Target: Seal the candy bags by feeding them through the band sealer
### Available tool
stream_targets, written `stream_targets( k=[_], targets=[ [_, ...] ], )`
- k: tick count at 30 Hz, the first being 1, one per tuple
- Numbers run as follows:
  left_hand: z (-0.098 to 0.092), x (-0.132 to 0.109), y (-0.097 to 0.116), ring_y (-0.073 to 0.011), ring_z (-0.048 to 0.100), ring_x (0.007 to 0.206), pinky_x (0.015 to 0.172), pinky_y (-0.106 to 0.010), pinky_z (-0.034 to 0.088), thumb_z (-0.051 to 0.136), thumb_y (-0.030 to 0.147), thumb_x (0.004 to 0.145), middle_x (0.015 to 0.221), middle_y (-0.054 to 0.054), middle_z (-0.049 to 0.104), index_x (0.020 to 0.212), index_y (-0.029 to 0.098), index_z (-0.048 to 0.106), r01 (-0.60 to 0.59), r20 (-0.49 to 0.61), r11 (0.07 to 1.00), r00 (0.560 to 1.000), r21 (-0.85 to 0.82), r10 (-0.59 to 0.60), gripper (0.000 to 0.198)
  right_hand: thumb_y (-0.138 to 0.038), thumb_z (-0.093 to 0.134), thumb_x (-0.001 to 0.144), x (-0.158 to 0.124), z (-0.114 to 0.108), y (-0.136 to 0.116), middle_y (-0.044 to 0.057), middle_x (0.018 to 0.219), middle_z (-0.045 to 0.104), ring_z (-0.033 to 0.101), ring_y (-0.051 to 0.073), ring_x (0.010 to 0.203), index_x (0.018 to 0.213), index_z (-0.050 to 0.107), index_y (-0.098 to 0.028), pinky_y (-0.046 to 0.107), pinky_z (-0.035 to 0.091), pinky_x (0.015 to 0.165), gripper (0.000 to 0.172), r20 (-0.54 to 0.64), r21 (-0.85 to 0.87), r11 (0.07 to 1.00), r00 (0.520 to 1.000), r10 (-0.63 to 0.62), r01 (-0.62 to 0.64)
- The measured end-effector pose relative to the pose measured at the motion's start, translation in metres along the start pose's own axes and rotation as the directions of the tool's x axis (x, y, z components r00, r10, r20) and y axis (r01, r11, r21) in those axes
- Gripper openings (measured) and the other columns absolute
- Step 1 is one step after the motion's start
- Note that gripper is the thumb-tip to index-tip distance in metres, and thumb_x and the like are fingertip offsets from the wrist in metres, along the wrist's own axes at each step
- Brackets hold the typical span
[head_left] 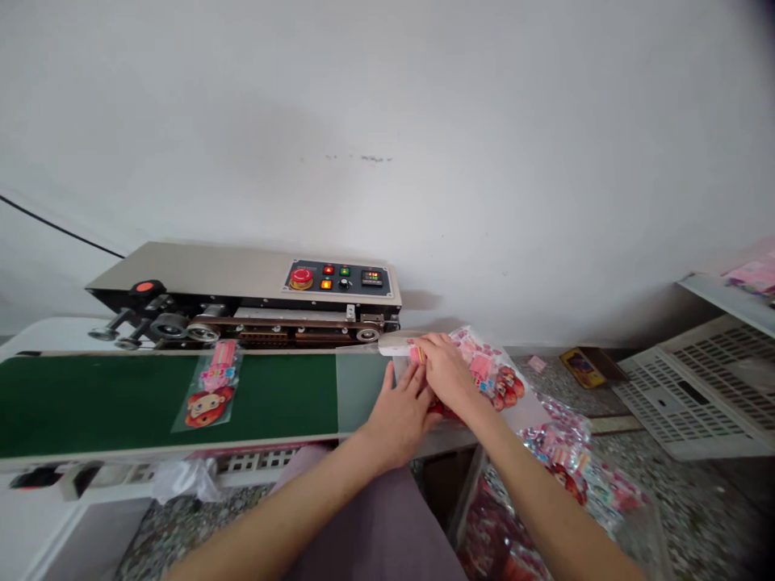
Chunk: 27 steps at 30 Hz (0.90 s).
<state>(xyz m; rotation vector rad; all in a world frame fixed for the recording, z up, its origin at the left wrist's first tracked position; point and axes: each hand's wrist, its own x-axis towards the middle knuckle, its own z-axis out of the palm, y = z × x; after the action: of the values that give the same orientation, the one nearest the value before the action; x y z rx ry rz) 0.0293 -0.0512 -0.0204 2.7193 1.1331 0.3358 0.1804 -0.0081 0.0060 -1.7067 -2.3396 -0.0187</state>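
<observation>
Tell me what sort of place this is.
Probably a packing workshop: what looks like a bag-sealing machine stands along a green belt, a bagged item lies on the belt, and more packets are heaped at right.

Room for us along the green belt (287, 395)
We could reach either side of the bagged packet (211, 391); the beige machine (224, 266) bars the far edge, our left hand (398, 418) and right hand (449, 373) block the right end.

Lit digits on the display (371, 278) of the control panel (337, 278), near the frame's centre, are too small to read surely. Left of centre, multicoloured lettering on the packet (211, 387) is blurred.
</observation>
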Motion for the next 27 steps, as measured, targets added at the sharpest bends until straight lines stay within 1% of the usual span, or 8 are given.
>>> stream_targets(
  k=[3,6,9,12,14,18,22,27],
  targets=[
    [0.012,0.005,-0.001,-0.0304,0.020,0.153,0.119,-0.070,0.018,0.026,0.049,0.105,0.161,-0.014,0.035,0.151,0.019,0.042,-0.015,-0.016,0.999,1.000,0.046,0.015,0.057,-0.007,0.049,0.090,0.023,0.007,0.005,0.011,0.111,0.067,0.053,0.024,0.105,0.110,0.070,-0.015,0.034,0.041,0.091,0.031,0.071,-0.031,0.999,0.997,0.007,-0.004],
    [0.023,0.004,-0.006,-0.0288,0.019,0.154,0.119,-0.070,0.017,0.023,0.049,0.106,0.163,-0.012,0.032,0.155,0.021,0.035,-0.007,-0.064,0.997,0.998,0.081,0.012,0.058,-0.004,0.050,0.086,0.035,0.009,0.008,0.008,0.101,0.069,0.056,0.022,0.099,0.096,0.073,-0.018,0.032,0.041,0.085,0.028,0.101,-0.022,1.000,0.995,0.017,-0.014],
    [0.031,0.002,-0.009,-0.0295,0.018,0.154,0.117,-0.072,0.018,0.020,0.049,0.105,0.164,-0.012,0.028,0.156,0.020,0.032,0.005,-0.077,0.996,0.997,0.087,0.001,0.060,0.000,0.047,0.084,0.035,-0.001,0.012,0.005,0.105,0.071,0.057,0.021,0.103,0.104,0.073,-0.021,0.031,0.040,0.086,0.039,0.118,0.001,1.000,0.993,-0.008,0.008],
    [0.032,-0.001,-0.011,-0.0292,0.019,0.154,0.116,-0.073,0.019,0.018,0.049,0.106,0.165,-0.012,0.026,0.156,0.021,0.033,0.021,-0.090,0.996,0.996,0.082,-0.013,0.059,0.001,0.041,0.085,0.021,-0.016,0.021,0.006,0.115,0.070,0.055,0.022,0.110,0.120,0.068,-0.018,0.033,0.040,0.093,0.049,0.002,0.015,1.000,1.000,-0.021,0.021],
    [0.029,-0.005,-0.014,-0.0293,0.019,0.154,0.116,-0.073,0.019,0.019,0.049,0.106,0.165,-0.011,0.026,0.155,0.022,0.034,0.029,-0.100,0.996,0.995,0.080,-0.021,0.058,-0.003,0.040,0.088,0.003,-0.023,0.029,0.008,0.118,0.069,0.055,0.024,0.110,0.122,0.067,-0.016,0.036,0.041,0.093,0.045,-0.095,-0.034,0.999,0.996,0.000,-0.003],
    [0.019,-0.020,-0.026,-0.0306,0.018,0.153,0.116,-0.073,0.018,0.023,0.049,0.106,0.165,-0.011,0.026,0.154,0.023,0.036,0.042,-0.095,0.996,0.995,0.079,-0.035,0.057,-0.021,0.043,0.099,-0.043,-0.014,0.042,0.012,0.127,0.067,0.054,0.031,0.118,0.122,0.067,-0.016,0.045,0.041,0.097,0.034,-0.154,-0.255,0.964,0.987,0.033,-0.072],
    [0.007,-0.037,-0.041,-0.0302,0.019,0.153,0.117,-0.071,0.016,0.023,0.049,0.106,0.165,-0.011,0.025,0.155,0.023,0.035,0.050,-0.063,0.995,0.997,0.086,-0.045,0.057,-0.032,0.046,0.101,-0.069,0.010,0.029,0.014,0.147,0.054,0.041,0.035,0.138,0.138,0.057,-0.018,0.059,0.029,0.111,0.041,-0.160,-0.348,0.934,0.987,0.030,-0.084],
    [-0.007,-0.050,-0.051,-0.0321,0.024,0.152,0.116,-0.073,0.017,0.029,0.043,0.106,0.165,-0.010,0.026,0.155,0.023,0.036,0.093,0.009,0.986,0.995,0.137,-0.095,0.053,-0.033,0.048,0.100,-0.054,0.026,-0.010,0.014,0.148,0.053,0.041,0.037,0.138,0.138,0.058,-0.020,0.063,0.025,0.113,0.041,-0.166,-0.293,0.950,0.984,0.062,-0.110]
  ],
)
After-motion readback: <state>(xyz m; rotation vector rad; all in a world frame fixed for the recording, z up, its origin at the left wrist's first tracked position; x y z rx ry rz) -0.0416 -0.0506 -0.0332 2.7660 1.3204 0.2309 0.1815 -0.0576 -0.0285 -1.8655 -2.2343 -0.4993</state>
